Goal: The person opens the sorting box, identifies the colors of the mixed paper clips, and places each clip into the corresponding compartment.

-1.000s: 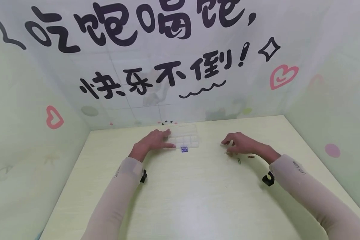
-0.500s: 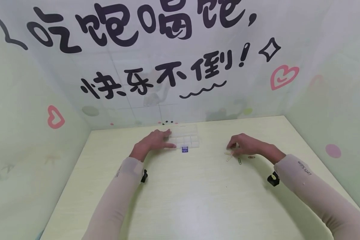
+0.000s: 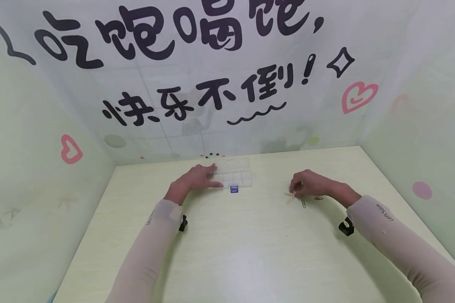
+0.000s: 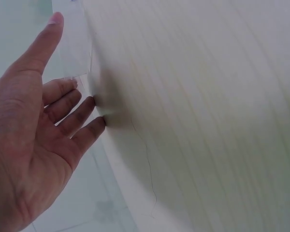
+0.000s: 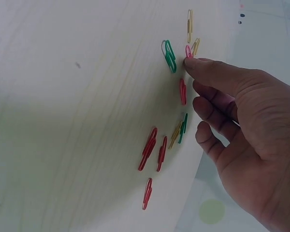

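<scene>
In the head view, my left hand lies at the left side of a clear compartment box, thumb stretched along its front corner. The left wrist view has that hand with the thumb straight, the other fingers slightly bent, and part of the box beyond. To the right, my right hand is low over the table among paper clips. Seen from the right wrist, the hand pinches a pink paper clip at the thumb tip; the index fingertip is mostly hidden. Yellow clips lie just beyond.
A green paper clip and several red clips lie scattered around the right hand. A blue label or latch is at the box's front. The pale table meets printed curtain walls at the back and sides.
My right hand has moved slightly right and down onto the clips, and its thumb and fingers have come together. My left hand has stayed by the box.
</scene>
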Demonstrator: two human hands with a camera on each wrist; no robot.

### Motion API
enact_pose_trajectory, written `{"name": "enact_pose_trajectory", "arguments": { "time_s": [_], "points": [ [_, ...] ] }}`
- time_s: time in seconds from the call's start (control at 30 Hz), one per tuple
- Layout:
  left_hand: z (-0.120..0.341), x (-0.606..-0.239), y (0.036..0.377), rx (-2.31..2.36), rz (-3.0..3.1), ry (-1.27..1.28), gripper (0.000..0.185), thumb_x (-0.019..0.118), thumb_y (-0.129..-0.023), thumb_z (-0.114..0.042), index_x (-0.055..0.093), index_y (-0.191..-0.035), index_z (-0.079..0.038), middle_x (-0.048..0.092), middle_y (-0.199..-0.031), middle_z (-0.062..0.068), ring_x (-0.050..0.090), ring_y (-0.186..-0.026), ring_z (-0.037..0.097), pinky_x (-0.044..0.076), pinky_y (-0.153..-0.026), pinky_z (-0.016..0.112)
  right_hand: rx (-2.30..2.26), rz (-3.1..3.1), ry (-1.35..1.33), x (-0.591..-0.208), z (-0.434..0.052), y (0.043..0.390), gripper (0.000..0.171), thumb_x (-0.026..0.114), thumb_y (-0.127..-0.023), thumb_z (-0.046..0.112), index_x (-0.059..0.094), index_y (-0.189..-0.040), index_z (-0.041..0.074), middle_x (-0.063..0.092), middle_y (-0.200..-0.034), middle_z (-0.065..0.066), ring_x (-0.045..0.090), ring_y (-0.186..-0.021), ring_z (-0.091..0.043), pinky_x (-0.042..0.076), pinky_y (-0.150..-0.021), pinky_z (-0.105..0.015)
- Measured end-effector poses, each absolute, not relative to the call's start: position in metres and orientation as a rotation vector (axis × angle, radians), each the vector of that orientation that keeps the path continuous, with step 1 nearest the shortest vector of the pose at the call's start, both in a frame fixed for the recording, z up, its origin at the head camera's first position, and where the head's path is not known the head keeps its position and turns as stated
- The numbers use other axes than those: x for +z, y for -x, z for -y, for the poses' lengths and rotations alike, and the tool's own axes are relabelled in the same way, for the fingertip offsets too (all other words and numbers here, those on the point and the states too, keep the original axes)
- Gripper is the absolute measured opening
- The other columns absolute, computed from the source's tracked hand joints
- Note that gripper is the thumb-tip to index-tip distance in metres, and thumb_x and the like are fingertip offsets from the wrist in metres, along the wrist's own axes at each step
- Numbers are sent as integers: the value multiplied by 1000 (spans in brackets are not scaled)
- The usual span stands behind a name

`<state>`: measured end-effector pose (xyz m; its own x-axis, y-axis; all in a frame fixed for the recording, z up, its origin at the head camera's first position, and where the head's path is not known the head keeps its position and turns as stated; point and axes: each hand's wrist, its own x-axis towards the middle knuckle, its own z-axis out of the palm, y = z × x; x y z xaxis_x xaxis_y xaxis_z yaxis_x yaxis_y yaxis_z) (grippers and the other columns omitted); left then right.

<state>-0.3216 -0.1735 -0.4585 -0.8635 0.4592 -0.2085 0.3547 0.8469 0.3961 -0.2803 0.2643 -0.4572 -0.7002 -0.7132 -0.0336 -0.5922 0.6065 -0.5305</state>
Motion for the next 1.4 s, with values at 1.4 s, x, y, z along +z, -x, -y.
{"name": "enact_pose_trajectory", "arguments": {
  "time_s": [1.4],
  "points": [
    [173, -459, 319, 479, -2730, -610, 99, 72, -94, -62, 31, -166, -7, 35, -169, 20, 42, -151, 35, 34, -124, 52, -840, -2660, 983, -445, -240, 286, 16, 74, -95, 1, 69, -86, 13, 65, -84, 4, 58, -80, -14, 52, -72, -29]
  ]
}}
